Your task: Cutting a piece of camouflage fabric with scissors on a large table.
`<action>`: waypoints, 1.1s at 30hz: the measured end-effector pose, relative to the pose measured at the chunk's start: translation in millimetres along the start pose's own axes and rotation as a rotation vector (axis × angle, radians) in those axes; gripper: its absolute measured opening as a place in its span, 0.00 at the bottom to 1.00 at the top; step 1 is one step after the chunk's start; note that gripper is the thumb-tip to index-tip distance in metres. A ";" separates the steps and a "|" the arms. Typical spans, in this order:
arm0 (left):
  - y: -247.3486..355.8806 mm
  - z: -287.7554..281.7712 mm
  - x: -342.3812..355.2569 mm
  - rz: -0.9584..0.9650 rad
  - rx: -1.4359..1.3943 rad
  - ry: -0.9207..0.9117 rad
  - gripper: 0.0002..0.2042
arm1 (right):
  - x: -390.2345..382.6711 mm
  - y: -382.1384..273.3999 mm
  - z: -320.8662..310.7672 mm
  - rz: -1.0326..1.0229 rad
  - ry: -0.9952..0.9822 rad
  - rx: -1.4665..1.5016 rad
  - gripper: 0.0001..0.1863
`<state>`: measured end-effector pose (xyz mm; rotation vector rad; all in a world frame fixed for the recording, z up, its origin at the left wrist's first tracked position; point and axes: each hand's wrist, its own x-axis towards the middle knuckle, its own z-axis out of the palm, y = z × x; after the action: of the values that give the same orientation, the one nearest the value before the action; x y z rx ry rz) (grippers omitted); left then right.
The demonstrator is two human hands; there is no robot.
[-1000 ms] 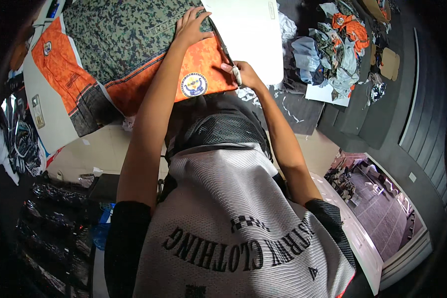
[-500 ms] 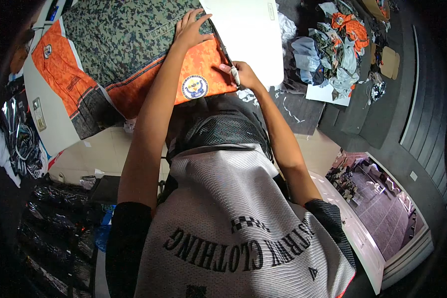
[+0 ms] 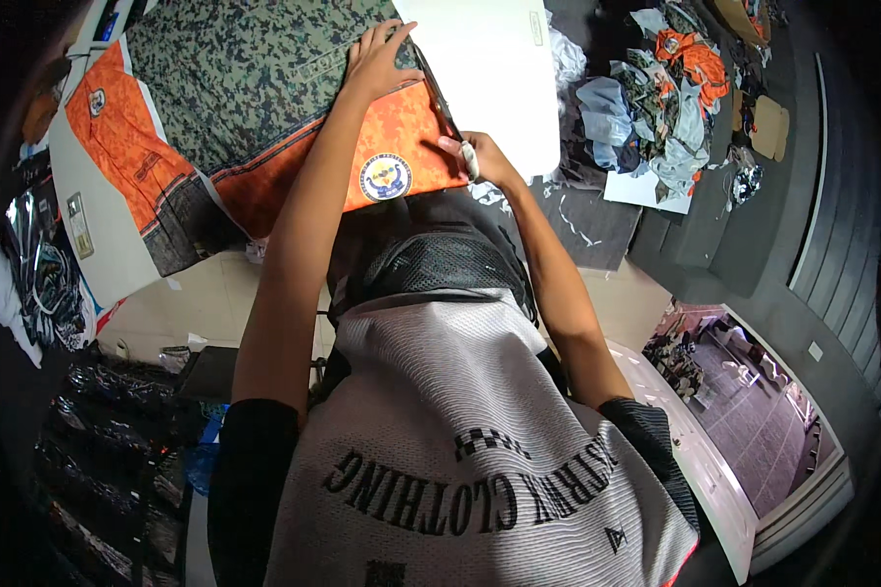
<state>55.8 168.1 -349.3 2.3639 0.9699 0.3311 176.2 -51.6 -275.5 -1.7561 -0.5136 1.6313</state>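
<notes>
Since the earlier frame almost nothing has moved: both hands have stayed at the same places on the printed cloth, and only the view has shifted a little. The left hand (image 3: 377, 59) lies flat and released, fingers spread, pressing on the printed fabric sheet (image 3: 264, 108) where the green camouflage part meets the orange part, close to the sheet's right edge. The right hand (image 3: 480, 157) is closed around a small light-coloured tool (image 3: 468, 157), which I cannot identify; it stands at the lower right corner of the orange part, just beside the dark edge strip (image 3: 436, 88) that runs along the sheet. The fabric sheet is spread on the bench (image 3: 98, 264), directly in front of the person, and it carries a round badge print (image 3: 386, 177) near the right hand. To the right of the strip lies a large white sheet (image 3: 494, 78), touching the fabric's edge. On the far left of the bench there is another orange printed piece (image 3: 117, 137) with a dark lower part. Further right, well apart from the hands, a pile of mixed cloth scraps (image 3: 656, 98) in grey, orange and camouflage lies on a dark surface, with a white paper (image 3: 641, 186) near it. At the lower left, dark shiny plastic bags (image 3: 98, 430) are stacked beside the bench. The person wears a grey mesh shirt (image 3: 460, 440) with black sleeves.
</notes>
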 end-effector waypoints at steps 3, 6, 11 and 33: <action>-5.0 -1.8 3.9 0.022 0.057 0.066 0.40 | 2.6 -4.1 -1.2 -0.011 -0.021 -0.004 0.25; -9.4 -2.2 7.8 0.054 0.097 0.134 0.41 | 8.4 -12.4 -1.4 0.005 -0.010 -0.029 0.25; -9.2 -0.1 8.0 -0.013 0.193 0.041 0.42 | 15.6 -22.2 6.1 0.011 0.005 -0.022 0.24; -6.9 -3.4 8.3 -0.036 0.200 0.054 0.42 | 22.1 -22.7 6.1 -0.038 0.023 -0.048 0.23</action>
<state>56.3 179.4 -350.4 2.5244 1.1156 0.2971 176.9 -19.3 -275.3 -1.7871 -0.5763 1.5831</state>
